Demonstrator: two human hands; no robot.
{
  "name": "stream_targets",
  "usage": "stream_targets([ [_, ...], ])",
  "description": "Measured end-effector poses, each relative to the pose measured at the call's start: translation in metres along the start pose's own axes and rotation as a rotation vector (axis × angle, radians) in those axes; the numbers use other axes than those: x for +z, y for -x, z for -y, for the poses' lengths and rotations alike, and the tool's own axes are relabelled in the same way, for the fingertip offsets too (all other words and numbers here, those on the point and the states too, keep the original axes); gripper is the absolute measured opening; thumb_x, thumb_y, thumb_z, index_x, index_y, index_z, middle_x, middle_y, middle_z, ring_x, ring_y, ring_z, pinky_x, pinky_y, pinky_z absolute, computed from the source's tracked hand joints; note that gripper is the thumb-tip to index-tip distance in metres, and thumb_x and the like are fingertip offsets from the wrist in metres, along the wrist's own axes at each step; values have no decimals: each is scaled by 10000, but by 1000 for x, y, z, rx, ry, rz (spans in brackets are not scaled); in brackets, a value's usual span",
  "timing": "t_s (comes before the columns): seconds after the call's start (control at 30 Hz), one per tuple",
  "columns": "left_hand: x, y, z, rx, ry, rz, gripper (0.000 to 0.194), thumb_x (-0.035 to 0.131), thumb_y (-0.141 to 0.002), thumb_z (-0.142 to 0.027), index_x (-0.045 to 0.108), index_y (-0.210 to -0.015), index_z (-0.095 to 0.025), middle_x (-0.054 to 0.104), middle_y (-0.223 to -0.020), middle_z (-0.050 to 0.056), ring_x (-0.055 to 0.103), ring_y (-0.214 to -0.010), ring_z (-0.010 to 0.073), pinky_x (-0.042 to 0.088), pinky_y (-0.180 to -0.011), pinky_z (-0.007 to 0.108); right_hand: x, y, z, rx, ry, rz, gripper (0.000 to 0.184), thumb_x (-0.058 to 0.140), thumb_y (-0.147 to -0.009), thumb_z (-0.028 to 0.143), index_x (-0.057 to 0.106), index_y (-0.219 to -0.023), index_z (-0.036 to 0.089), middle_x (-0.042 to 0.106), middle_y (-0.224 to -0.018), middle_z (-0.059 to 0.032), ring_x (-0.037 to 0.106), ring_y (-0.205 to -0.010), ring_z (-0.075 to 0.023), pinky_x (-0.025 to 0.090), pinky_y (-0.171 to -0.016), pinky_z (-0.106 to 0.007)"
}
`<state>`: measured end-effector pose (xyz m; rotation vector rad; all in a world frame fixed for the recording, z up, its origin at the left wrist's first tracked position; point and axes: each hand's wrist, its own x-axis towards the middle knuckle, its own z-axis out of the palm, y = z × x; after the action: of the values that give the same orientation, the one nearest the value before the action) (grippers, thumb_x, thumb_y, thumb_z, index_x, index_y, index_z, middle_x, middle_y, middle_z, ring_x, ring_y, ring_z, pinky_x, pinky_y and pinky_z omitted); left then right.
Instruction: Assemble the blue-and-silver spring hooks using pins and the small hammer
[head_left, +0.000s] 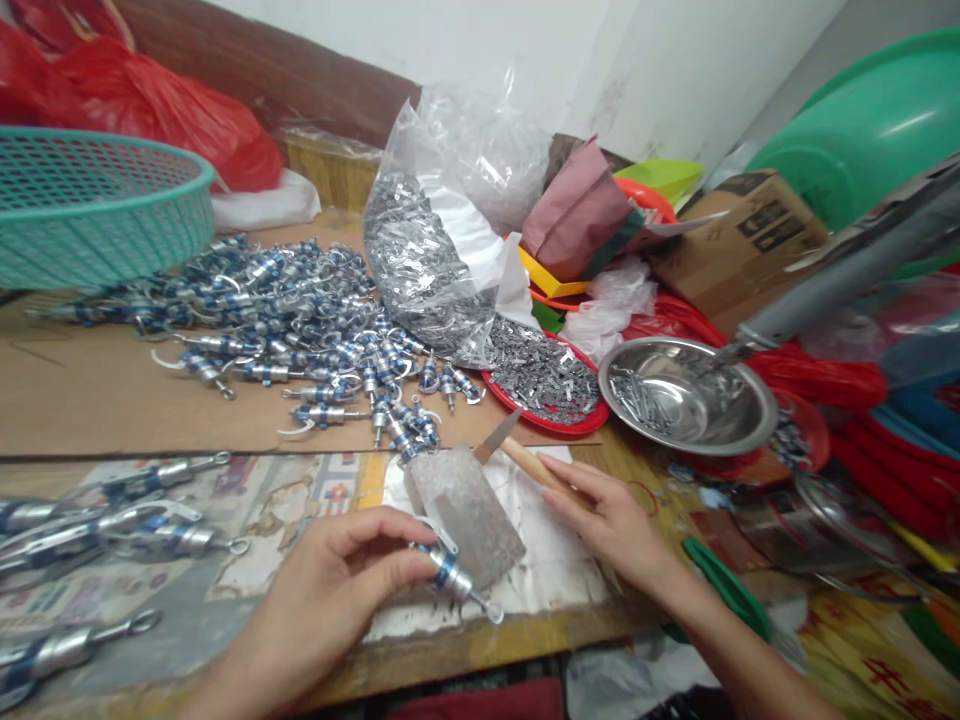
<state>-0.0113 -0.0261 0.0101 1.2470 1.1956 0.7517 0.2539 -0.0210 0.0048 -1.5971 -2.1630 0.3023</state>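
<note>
White wall (525,50) behind cluttered wooden table (465,650).

place: a small home-style assembly workshop
signs: metal fittings (285,310) heaped on cardboard, a bag of small parts (427,260), basins stacked

teal basket (97,205) far left, steel bowl (686,395) right, red tray (547,385) between.

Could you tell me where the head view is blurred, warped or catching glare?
Head view: the silver-and-blue fittings at the left edge smear with blur and stretch; the grey tube at right is soft and bent by lens distortion; glare sits on the steel bowl and the clear plastic bag; the left hand, right hand and grey block read fairly sharp.
</note>
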Motion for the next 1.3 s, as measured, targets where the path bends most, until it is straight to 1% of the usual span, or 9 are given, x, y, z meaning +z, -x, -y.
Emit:
stream_targets([
  [0.1,2,1,3,206,-157,-95,87,672,-686,-237,750,-663,-268,683,-879,31,627,-894,229,437,-837,330,2,-26,-19,27,93,43,234,497,-900,263,708,-980,198,701,-829,-39,656,-757,-161,524,-684,-255],
  [0.23,5,1,3,410,-256,-163,126,652,-691,-182,745,-666,-264,634,-778,19,629,-781,180,459,-728,265,-1,-74,-42,131,248,-59,251,476,-905,168,641,-1091,133,640,-1055,-119,595,-987,-213,461,-882,-355],
  [0.4,3,3,3,412,-319,-87,137,659,-717,-175,757,-736,-269,684,-729,1,651,-700,148,478,-661,213,0,-113,-64,186,356,26,211,550,-897,292,590,-1059,162,606,-1092,-63,601,-944,-187,499,-821,-398],
  [0.57,1,6,6,416,-294,-80,181,636,-736,-161,765,-784,-279,707,-736,-2,669,-703,137,494,-653,186,-8,-108,-66,197,329,-66,152,533,-901,229,629,-993,156,641,-1011,-69,612,-916,-191,490,-822,-388],
  [0.73,5,6,3,467,-241,-163,180,664,-690,-122,759,-765,-254,712,-665,-14,670,-638,124,496,-609,164,-13,-79,-25,88,120,-174,200,519,-870,155,686,-979,174,691,-950,-79,639,-889,-193,491,-795,-310],
  [0.83,7,6,4,444,-244,-210,251,705,-669,-144,734,-880,-276,693,-635,-53,655,-602,108,494,-620,158,-7,-54,23,-75,-111,-79,138,586,-848,202,709,-908,220,713,-839,-2,657,-759,-130,509,-682,-219],
  [0.97,11,8,7,408,-227,-250,334,721,-660,-167,704,-969,-292,703,-670,-66,658,-637,112,496,-663,169,3,-30,71,-289,-540,-33,134,610,-844,196,717,-784,144,705,-710,-37,640,-644,-128,490,-624,-215],
  [1.07,13,9,7,378,-190,-283,337,720,-650,-167,708,-966,-284,732,-725,-48,673,-688,132,506,-682,183,8,-21,82,-345,-569,-95,137,620,-831,173,725,-773,108,674,-694,-72,621,-642,-141,486,-606,-224],
  [1.3,11,11,0,467,-202,-296,394,754,-620,-143,726,-974,-314,736,-669,-56,671,-623,129,516,-668,183,18,-10,83,-267,-761,-159,179,599,-786,20,716,-859,133,705,-802,-92,670,-757,-161,539,-688,-244],
])
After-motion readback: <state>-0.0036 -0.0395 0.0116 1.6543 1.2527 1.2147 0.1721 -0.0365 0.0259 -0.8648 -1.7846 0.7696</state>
